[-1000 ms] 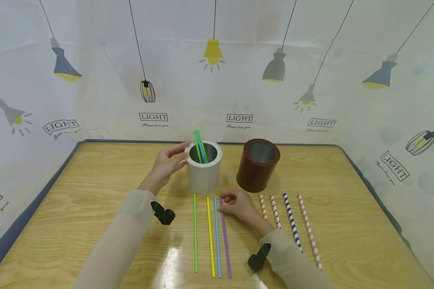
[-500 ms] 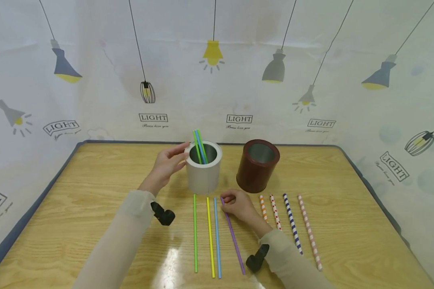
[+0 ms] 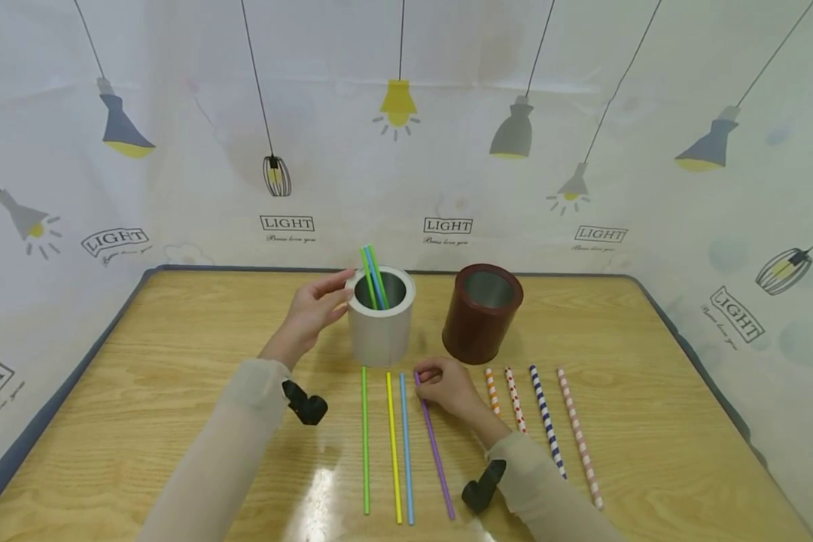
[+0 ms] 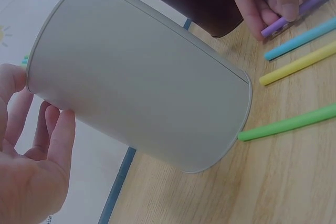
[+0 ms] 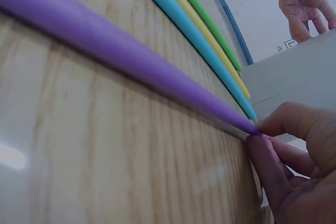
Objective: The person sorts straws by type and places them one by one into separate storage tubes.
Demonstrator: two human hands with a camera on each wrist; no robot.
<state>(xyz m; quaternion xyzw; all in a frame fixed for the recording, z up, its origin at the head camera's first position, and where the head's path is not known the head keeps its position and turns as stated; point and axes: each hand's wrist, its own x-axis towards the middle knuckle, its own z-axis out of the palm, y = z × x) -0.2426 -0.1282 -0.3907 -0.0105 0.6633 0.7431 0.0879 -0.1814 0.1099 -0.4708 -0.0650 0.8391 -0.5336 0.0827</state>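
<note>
My left hand (image 3: 309, 305) touches the left side and rim of a white can (image 3: 382, 335) with spread fingers. Inside it, green and blue straws (image 3: 374, 275) lean upright above the rim. My right hand (image 3: 450, 385) pinches the far end of a purple straw (image 3: 436, 455) between thumb and fingers. In the right wrist view the purple straw (image 5: 136, 72) runs slantwise close over the table. Side by side to its left lie a light blue straw (image 3: 407, 452), a yellow straw (image 3: 394, 452) and a green straw (image 3: 366, 444).
A dark red can (image 3: 477, 327) stands to the right of the white one. Several patterned straws lie on the right, including a blue-striped straw (image 3: 547, 418) and a pink-striped straw (image 3: 579, 433). Behind the wooden table (image 3: 196, 324) hangs a lamp-print backdrop (image 3: 352, 150).
The purple straw, lying parallel to the light blue one earlier, has swung its near end to the right, with my right hand pinching its far end. My left hand stays at the white can.
</note>
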